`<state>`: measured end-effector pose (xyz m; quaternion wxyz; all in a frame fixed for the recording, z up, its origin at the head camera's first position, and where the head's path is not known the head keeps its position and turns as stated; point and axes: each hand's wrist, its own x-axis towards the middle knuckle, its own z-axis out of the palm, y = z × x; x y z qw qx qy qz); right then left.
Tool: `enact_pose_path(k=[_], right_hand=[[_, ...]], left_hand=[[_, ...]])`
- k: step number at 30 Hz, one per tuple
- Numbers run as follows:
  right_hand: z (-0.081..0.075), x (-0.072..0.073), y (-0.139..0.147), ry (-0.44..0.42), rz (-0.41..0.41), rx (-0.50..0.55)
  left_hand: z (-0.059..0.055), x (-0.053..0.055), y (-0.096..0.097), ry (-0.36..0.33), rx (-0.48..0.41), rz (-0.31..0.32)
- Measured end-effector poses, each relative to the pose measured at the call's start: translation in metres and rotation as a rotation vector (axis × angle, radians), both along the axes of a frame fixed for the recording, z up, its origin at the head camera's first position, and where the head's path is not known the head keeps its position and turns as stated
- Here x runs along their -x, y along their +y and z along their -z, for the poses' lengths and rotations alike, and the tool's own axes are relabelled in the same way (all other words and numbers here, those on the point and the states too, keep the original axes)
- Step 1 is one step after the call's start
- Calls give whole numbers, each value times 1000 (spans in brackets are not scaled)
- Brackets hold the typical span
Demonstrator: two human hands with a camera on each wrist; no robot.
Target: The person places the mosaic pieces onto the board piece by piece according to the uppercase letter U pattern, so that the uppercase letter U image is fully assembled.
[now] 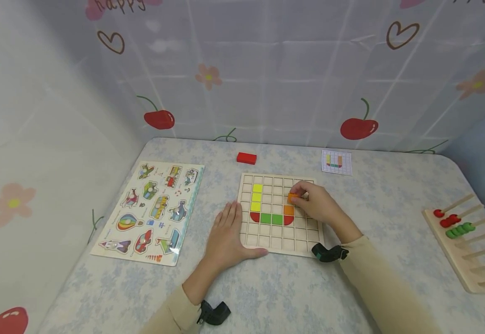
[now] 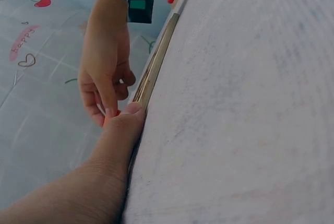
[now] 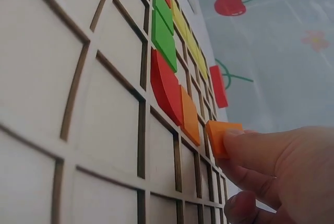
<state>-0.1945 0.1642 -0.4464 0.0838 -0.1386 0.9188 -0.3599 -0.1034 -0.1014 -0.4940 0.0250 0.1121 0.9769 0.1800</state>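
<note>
A wooden grid board point(image 1: 275, 235) lies on the table with tiles set in its cells. Three yellow tiles point(image 1: 256, 196) run down its left side, two green tiles point(image 1: 271, 219) sit between red rounded tiles point(image 1: 255, 217), and one orange tile point(image 1: 288, 210) stands above the right red one. My right hand point(image 1: 315, 202) pinches another orange tile point(image 3: 219, 132) between thumb and fingers, close over the cell beyond the placed orange one. With fingers straight, my left hand point(image 1: 225, 239) rests along the board's left edge, its thumb at the near edge.
A red block point(image 1: 246, 158) and a small pattern card point(image 1: 336, 162) lie beyond the board. On the left is a picture puzzle board point(image 1: 150, 211); on the right, a wooden peg stand point(image 1: 455, 253) with red and green beads. A printed curtain hangs behind the table.
</note>
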Motion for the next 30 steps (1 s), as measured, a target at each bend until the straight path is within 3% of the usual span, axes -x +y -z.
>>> enact_pose_path(k=[18,23,30], right_hand=[[7,1,-6,39,-45,-46],[2,-5,1,49,-70,-34],[-10,-24,28,56,-27,-6]], left_hand=[[-1,0,0,3,6,-1],[0,0,0,4,11,-1],[0,0,0,-7,5,-6]])
